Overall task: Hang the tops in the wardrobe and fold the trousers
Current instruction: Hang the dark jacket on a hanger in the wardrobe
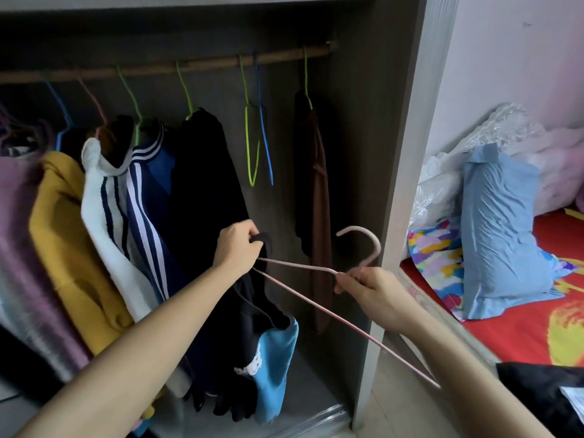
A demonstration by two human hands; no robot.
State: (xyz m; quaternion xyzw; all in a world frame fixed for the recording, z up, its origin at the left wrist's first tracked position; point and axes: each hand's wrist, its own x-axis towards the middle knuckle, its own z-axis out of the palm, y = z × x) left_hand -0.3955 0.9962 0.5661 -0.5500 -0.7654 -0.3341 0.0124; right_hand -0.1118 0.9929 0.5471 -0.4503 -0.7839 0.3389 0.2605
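My right hand (369, 287) pinches a pink wire hanger (360, 330) just below its hook, in front of the open wardrobe. My left hand (238, 248) grips the black collar of a black and light-blue top (271, 358), which hangs down from that hand. One arm of the hanger runs to my left hand; its far tip is hidden behind the hand and fabric. Above, the wooden rail (221, 63) carries several hung garments on coloured hangers.
Two bare hangers, green (251, 147) and blue (267, 147), hang between a black garment and a brown garment (314, 216). The grey wardrobe side panel (401, 184) stands right of my hands. Beyond it lies a bed with red sheet (505, 336), blue pillow (502, 235) and dark clothing (543, 396).
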